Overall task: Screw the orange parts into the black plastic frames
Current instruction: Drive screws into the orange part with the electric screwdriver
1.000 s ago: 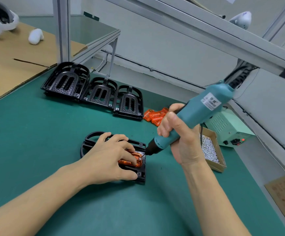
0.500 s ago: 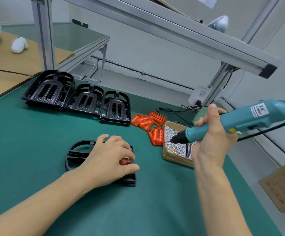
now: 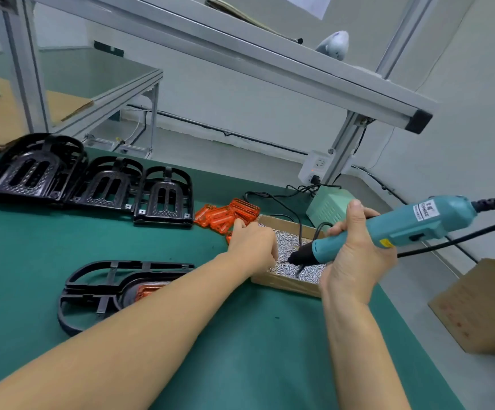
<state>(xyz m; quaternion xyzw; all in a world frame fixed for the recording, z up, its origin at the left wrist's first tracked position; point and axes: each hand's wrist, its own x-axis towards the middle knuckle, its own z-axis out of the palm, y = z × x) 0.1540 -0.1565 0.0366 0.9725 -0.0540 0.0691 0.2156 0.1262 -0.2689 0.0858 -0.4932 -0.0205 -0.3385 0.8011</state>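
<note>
Head view: right hand (image 3: 355,255) grips screwdriver (image 3: 388,229); left hand's (image 3: 252,244) curled fingers hide any screw.

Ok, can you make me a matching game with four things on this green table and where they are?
Things:
1. electric screwdriver
2. box of screws
3. loose orange parts
4. black frame with an orange part in it

Places:
A. lying nearest the person, partly under the left forearm
B. piled between the row of black frames and the box
C. gripped in the right hand, tip down over the screws
D. under the left hand, which reaches into it

Pairs: 1-C, 2-D, 3-B, 4-A
</note>
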